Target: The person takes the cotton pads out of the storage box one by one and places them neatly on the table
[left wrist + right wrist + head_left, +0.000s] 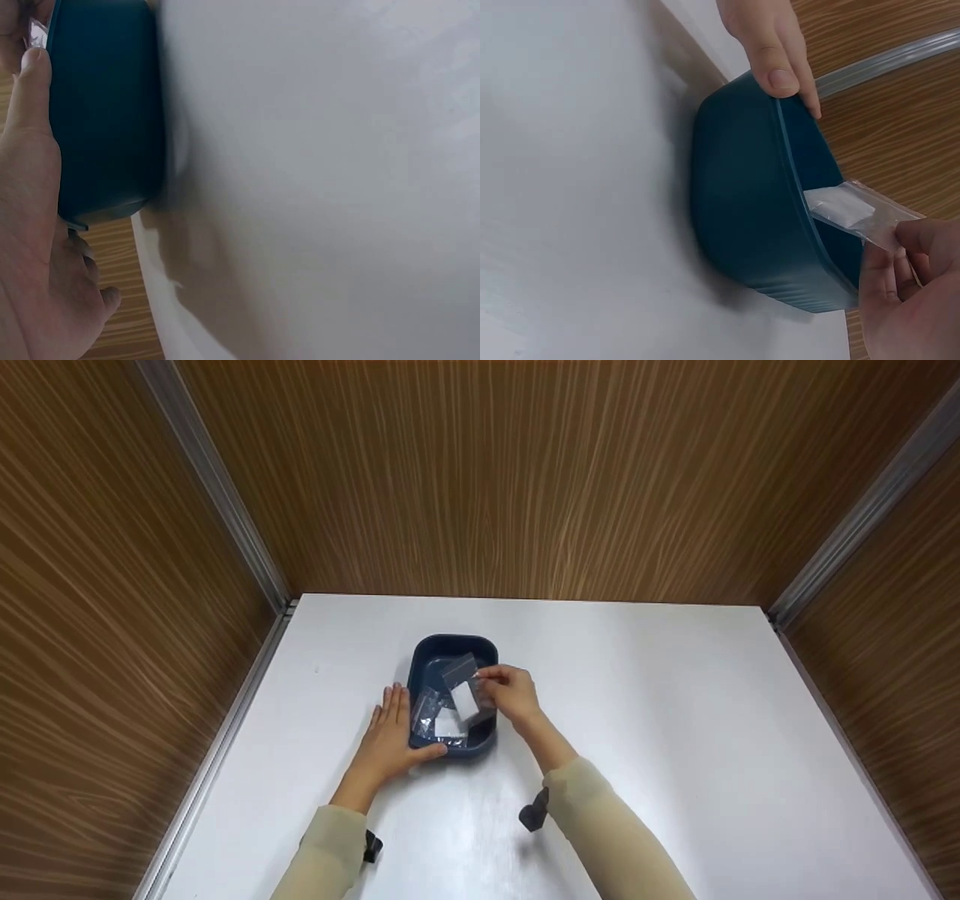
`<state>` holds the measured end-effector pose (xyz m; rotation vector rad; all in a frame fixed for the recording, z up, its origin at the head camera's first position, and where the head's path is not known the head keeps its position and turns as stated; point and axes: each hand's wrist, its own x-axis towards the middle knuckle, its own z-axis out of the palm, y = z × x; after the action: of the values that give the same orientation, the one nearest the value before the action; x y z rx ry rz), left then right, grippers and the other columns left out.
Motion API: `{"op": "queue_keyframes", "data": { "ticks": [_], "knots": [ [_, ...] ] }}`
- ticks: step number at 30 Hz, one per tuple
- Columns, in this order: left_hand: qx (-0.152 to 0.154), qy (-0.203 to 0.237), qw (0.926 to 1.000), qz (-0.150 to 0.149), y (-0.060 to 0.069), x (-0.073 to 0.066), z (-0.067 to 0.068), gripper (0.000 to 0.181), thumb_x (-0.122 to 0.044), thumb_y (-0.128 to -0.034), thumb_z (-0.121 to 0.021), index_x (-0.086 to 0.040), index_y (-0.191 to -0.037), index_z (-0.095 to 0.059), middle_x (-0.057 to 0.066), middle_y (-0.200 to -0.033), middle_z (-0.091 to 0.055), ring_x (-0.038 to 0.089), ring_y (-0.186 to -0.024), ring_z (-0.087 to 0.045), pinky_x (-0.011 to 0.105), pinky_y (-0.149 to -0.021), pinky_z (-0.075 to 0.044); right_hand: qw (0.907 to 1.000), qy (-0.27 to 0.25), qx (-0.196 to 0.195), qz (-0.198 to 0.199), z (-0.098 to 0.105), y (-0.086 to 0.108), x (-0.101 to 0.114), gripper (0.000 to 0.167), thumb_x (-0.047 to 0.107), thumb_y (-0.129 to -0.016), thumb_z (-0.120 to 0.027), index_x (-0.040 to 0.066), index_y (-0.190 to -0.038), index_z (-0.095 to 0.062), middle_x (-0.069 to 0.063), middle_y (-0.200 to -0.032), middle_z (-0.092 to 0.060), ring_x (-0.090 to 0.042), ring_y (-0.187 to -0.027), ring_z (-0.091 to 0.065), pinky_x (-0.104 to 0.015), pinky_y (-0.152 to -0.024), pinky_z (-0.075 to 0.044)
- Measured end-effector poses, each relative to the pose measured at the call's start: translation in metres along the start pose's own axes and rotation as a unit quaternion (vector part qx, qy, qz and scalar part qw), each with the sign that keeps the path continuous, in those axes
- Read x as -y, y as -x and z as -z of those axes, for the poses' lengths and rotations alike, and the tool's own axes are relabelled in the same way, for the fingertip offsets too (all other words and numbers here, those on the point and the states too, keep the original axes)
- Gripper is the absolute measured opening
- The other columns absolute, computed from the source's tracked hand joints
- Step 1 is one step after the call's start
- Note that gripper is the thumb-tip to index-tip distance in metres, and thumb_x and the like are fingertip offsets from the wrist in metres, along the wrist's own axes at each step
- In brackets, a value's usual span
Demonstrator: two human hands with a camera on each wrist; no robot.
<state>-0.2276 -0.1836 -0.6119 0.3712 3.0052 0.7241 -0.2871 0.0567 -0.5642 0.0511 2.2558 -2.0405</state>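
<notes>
A dark blue plastic bin (pixel 456 637) stands on the white table, seen from its outer side in the left wrist view. My left hand (pixel 388 741) lies along the bin's left side with fingers straight, its thumb on the near rim. Between thumb and fingertips, my right hand (pixel 514 695) pinches a small clear zip bag (pixel 847 206) with a white piece inside. The bag hangs tilted over the bin's opening, its lower part within the rim. Under it, at the bin's near end, lie other clear bags (pixel 425 714) and a white piece (pixel 448 725); their exact contents are unclear.
The white table (pixel 645 720) reaches out on both sides of the bin. Wood-grain panels (pixel 480 480) rise at the back, left and right, with metal rails (pixel 225 487) in the corners. A dark wrist device (pixel 534 811) sits at the right sleeve.
</notes>
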Motion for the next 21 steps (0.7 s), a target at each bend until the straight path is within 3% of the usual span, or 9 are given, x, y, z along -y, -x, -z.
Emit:
{"op": "queue_keyframes", "data": {
  "ticks": [6, 10, 21],
  "knots": [
    [-0.001, -0.001, 1.0000, 0.001, 0.000, 0.000, 0.000, 0.135, -0.082, -0.0722, -0.063, 0.005, -0.157, -0.005, 0.025, -0.165, -0.003, 0.039, -0.154, 0.000, 0.053, -0.124, -0.010, 0.9976, -0.060, -0.005, -0.034, 0.006, 0.002, 0.003, 0.020, -0.001, -0.091, -0.062, -0.004, -0.109, -0.070, -0.018, -0.099, -0.070, -0.014, -0.074, -0.064, -0.022, -0.061, -0.057],
    [-0.004, 0.000, 1.0000, 0.001, 0.000, -0.001, 0.000, 0.135, -0.080, -0.0723, -0.066, 0.005, -0.157, -0.005, 0.025, -0.165, -0.003, 0.040, -0.153, -0.002, 0.053, -0.124, -0.011, 0.9960, -0.075, -0.013, -0.047, 0.010, 0.003, 0.004, 0.020, 0.001, -0.093, -0.062, -0.002, -0.110, -0.070, -0.012, -0.097, -0.070, -0.015, -0.078, -0.065, -0.023, -0.064, -0.058],
    [-0.015, -0.013, 0.9998, -0.005, -0.001, -0.001, -0.001, 0.133, -0.080, -0.0727, -0.065, 0.008, -0.156, -0.010, 0.027, -0.164, -0.006, 0.042, -0.153, -0.005, 0.054, -0.123, -0.013, 0.9914, -0.113, -0.028, -0.059, 0.022, 0.004, 0.004, 0.021, 0.000, -0.092, -0.062, -0.003, -0.111, -0.069, -0.012, -0.097, -0.069, -0.017, -0.082, -0.067, -0.028, -0.072, -0.061]
  ]
}}
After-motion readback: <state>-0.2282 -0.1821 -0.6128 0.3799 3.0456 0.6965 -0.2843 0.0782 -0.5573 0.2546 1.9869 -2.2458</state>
